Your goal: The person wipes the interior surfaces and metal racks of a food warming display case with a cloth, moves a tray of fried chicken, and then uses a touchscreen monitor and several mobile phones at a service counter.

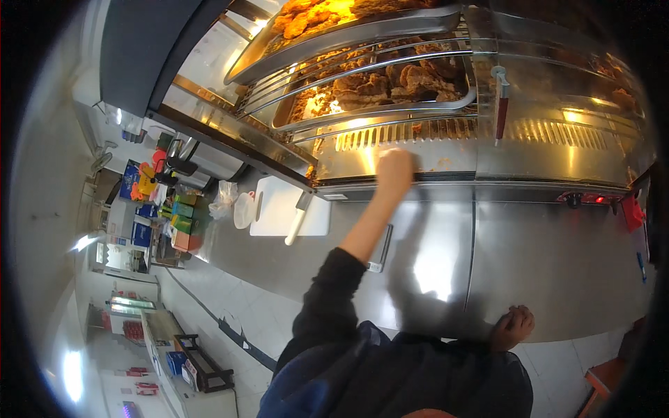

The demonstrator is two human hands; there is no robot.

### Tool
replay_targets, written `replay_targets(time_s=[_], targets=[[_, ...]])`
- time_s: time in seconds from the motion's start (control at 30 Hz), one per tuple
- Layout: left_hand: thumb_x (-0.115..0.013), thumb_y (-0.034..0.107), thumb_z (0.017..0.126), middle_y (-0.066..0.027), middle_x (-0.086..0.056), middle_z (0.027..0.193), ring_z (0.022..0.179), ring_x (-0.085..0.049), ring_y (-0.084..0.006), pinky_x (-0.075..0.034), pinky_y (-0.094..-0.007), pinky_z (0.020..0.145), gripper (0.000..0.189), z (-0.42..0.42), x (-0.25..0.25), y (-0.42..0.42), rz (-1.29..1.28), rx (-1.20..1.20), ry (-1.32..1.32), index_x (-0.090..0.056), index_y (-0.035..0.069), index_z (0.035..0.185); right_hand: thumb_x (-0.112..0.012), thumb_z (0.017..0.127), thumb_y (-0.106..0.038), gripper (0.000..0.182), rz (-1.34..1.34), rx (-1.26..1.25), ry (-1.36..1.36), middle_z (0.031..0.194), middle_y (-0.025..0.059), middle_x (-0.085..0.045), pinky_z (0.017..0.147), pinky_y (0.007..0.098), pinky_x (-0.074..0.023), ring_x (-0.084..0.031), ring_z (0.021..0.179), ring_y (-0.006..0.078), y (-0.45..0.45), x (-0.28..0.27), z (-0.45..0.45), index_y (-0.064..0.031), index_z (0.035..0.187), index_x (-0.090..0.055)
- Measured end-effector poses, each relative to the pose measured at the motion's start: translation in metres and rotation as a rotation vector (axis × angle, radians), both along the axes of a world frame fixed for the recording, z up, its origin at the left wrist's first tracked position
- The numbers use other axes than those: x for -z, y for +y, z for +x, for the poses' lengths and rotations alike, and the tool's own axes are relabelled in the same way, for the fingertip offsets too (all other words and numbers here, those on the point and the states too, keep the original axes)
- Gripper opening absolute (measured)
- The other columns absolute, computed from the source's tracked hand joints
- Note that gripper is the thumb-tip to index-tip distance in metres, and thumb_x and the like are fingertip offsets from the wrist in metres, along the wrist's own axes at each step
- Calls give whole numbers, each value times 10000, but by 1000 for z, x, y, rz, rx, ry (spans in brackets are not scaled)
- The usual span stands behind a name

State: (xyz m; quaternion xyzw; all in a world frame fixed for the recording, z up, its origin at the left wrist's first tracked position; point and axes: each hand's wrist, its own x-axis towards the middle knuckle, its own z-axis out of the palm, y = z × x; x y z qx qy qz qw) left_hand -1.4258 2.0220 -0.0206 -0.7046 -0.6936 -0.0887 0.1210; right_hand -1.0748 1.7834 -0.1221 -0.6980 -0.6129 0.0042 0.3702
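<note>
My left hand (394, 167) is inside a heated display cabinet, just above its stainless steel floor (439, 162) and below the lowest rack. Its fingers are curled in and blurred, and whether they hold something cannot be made out. Over it, a metal tray (460, 102) of browned fried pieces (366, 89) rests on a wire rack. A higher tray (407, 26) carries more fried food (313, 21) under a warm lamp. Close to my body, my right hand (515, 326) is at the front edge of the steel counter (554, 266), its fingers curled with nothing visible in them.
Left on the counter, a kitchen knife (297, 222) lies across a white cutting board (272, 198), beside a clear plastic lid (244, 210). A slotted floor strip (376, 137) runs along the cabinet. A red-handled piece (502, 107) hangs by the glass. Control knobs (574, 200) sit at right.
</note>
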Motion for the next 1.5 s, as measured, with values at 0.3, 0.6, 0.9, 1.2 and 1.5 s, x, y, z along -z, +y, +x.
replay_targets(time_s=[0.3,0.6,0.9,1.2,1.5], targets=[[-445,59,703,-171,-575,768,728,-547,-315,-455,-376,652,179,-67,-57,18,-68,81,78,-579,54,822,-494,657,-31,120,59,10,-57,851,107,-519,715,388,-366,-476,826,289,4,-13,-2,-64,763,-539],[-509,98,703,-164,-583,692,648,-584,-315,-479,-382,548,109,-77,-18,-34,-37,-376,108,-548,5,744,-498,653,-6,127,20,12,-43,861,103,-512,719,385,-367,-466,846,284,2,-6,1,-60,762,-534],[-507,57,699,-186,-566,648,618,-573,-312,-453,-405,517,201,30,-39,14,-10,191,-359,-553,9,889,-507,650,1,121,30,-7,32,866,107,-507,748,387,-353,-460,855,285,2,-4,2,-48,757,-534],[-436,155,730,-167,-593,705,715,-578,-304,-452,-366,699,207,-49,22,63,95,-31,101,-594,38,795,-513,630,-10,105,10,35,48,829,97,-509,736,374,-356,-465,848,275,2,-9,-2,-49,726,-530],[-428,-13,691,-193,-568,908,799,-555,-347,-445,-394,692,428,1,-26,15,11,262,-343,-516,141,1080,-509,617,-13,108,74,66,-6,826,98,-511,699,369,-368,-476,814,272,2,-8,0,-50,717,-529]])
